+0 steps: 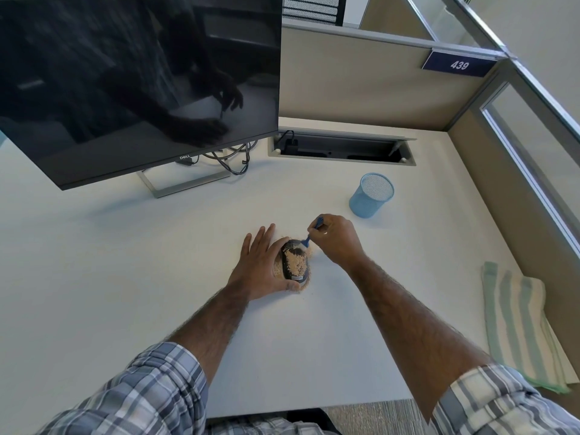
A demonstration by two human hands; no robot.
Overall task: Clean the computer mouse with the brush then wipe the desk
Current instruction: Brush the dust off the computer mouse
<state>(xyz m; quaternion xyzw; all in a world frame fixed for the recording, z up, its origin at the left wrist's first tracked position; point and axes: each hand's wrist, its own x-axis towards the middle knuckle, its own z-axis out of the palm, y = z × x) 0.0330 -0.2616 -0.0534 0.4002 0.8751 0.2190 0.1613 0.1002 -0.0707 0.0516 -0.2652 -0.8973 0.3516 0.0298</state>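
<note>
**Brush (314,232) applied to mouse (295,262)**

Right hand (337,240), fingers curled, pinched the brush, bristles on the mouse's far end. Left hand (262,266) braced the mouse, thumb hooked round its near end. Beyond them: monitor (125,73) marked "DELL", sign (459,65) "439".

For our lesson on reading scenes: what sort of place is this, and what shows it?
Most likely an office cubicle: partition walls with a number plate reading 439, a monitor on a white desk, and a cable trough set into it.
</note>
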